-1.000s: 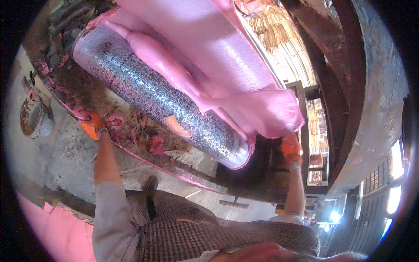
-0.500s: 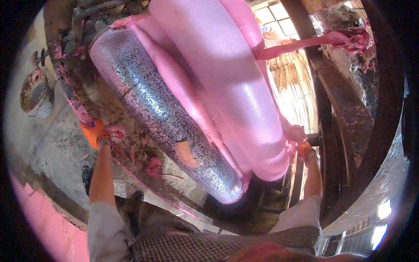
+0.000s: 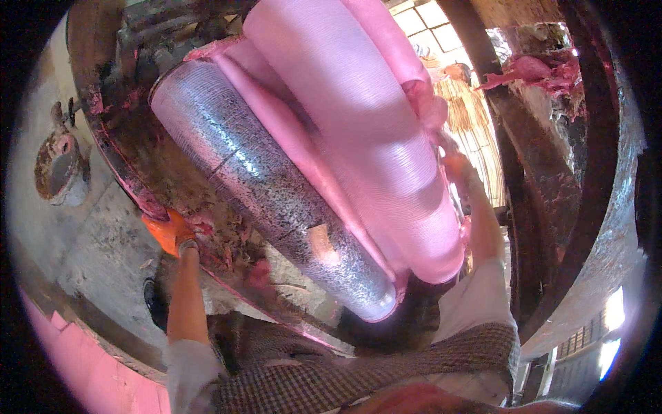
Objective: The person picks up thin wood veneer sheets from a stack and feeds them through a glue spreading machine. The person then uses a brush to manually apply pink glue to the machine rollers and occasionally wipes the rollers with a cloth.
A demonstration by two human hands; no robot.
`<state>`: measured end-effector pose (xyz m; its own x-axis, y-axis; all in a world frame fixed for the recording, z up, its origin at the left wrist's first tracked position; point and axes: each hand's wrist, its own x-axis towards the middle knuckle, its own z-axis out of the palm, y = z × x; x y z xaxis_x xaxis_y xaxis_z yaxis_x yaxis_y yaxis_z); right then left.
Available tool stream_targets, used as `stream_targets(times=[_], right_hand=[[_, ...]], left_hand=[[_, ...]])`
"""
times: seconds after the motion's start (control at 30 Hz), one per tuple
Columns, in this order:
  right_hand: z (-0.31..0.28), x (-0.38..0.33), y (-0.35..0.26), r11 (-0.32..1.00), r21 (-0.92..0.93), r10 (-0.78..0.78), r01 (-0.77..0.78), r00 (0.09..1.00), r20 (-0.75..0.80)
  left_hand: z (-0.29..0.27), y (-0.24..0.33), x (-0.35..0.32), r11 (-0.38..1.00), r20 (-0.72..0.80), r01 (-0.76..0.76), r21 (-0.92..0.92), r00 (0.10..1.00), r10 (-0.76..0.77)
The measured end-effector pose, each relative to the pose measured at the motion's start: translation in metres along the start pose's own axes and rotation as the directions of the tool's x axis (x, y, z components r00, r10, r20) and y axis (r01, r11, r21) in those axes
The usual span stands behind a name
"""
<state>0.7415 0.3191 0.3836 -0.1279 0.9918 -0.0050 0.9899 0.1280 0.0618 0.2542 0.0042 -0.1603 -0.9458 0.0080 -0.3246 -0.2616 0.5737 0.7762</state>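
A long speckled metal roller (image 3: 262,179) lies diagonally on a machine, with a thick pink rubbery sheet (image 3: 365,117) rolled above it. My left hand (image 3: 169,231), in an orange glove, rests on the pink-stained edge of the machine tray below the roller. My right hand (image 3: 456,169), also orange-gloved, is raised against the right side of the pink roll, touching it. I cannot tell whether its fingers close on the sheet.
A dark machine frame (image 3: 531,159) with pink scraps (image 3: 531,69) stuck on it rises at right. A round rusty metal fitting (image 3: 58,169) sits on the concrete floor at left. Pink crumbs (image 3: 227,241) litter the tray. A pink surface (image 3: 76,366) lies at the lower left.
My right hand has risen from the lower end of the pink roll up along its right side. The roll looks thicker. My left hand stays on the tray edge.
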Motion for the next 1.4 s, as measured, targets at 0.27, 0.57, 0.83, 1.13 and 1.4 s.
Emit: stream_targets(times=[0.27,0.57,0.83,1.13,1.4], right_hand=[[0.022,-0.031,-0.147,0.856,0.499,-0.192,0.135,0.979,0.065],[0.086,-0.209,-0.127,0.858,0.435,-0.346,0.275,0.933,0.093],[0.176,-0.365,0.033,0.978,-0.207,0.0,-0.014,0.998,-0.069],[0.258,-0.435,0.091,0.771,-0.489,0.28,-0.409,0.906,-0.316],[0.354,-0.473,-0.03,0.788,0.0,0.606,-0.615,0.777,-0.167]], left_hand=[[-0.014,-0.002,0.0,0.987,0.086,0.07,-0.143,0.995,-0.058],[0.054,-0.063,0.108,0.902,0.376,0.393,0.18,0.819,-0.432],[0.022,-0.05,0.026,0.984,0.19,-0.023,0.177,0.982,-0.011],[-0.011,-0.091,0.109,0.969,0.835,0.164,-0.187,0.546,0.068],[-0.123,-0.263,0.221,0.956,0.908,0.242,0.164,0.342,-0.243]])
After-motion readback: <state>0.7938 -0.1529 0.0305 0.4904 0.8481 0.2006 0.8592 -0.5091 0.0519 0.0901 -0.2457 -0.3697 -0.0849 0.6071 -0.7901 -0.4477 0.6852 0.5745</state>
